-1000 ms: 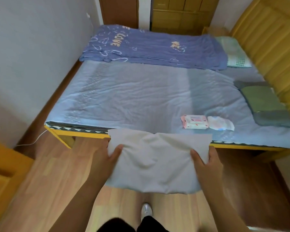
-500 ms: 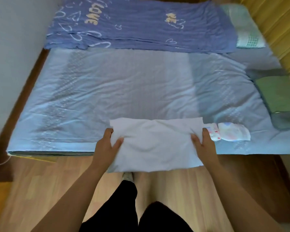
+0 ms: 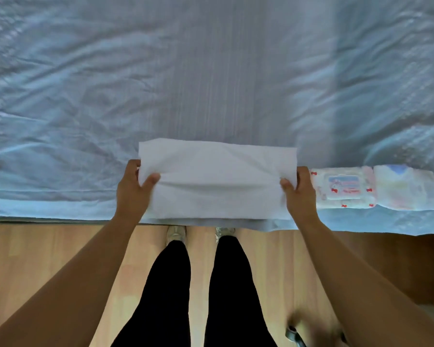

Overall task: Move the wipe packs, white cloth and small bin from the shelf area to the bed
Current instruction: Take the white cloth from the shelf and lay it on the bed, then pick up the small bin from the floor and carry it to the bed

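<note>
A folded white cloth (image 3: pixel 217 181) lies flat at the near edge of the bed (image 3: pixel 211 71), its lower edge hanging slightly over the side. My left hand (image 3: pixel 133 189) grips its left end and my right hand (image 3: pixel 300 191) grips its right end. Just right of my right hand, two wipe packs rest on the blue sheet: a pink-and-white one (image 3: pixel 342 190) and, touching it on its right, a white one (image 3: pixel 409 191). The small bin is out of view.
The wooden floor (image 3: pixel 48 259) runs below the bed edge. My legs in black trousers (image 3: pixel 198 296) and my shoes stand close to the bed. A dark object (image 3: pixel 295 334) shows at the bottom right.
I have stepped up to the bed and leaned over it. The cloth, carried in the air before, has come down onto the sheet beside the wipe packs, still held in both hands.
</note>
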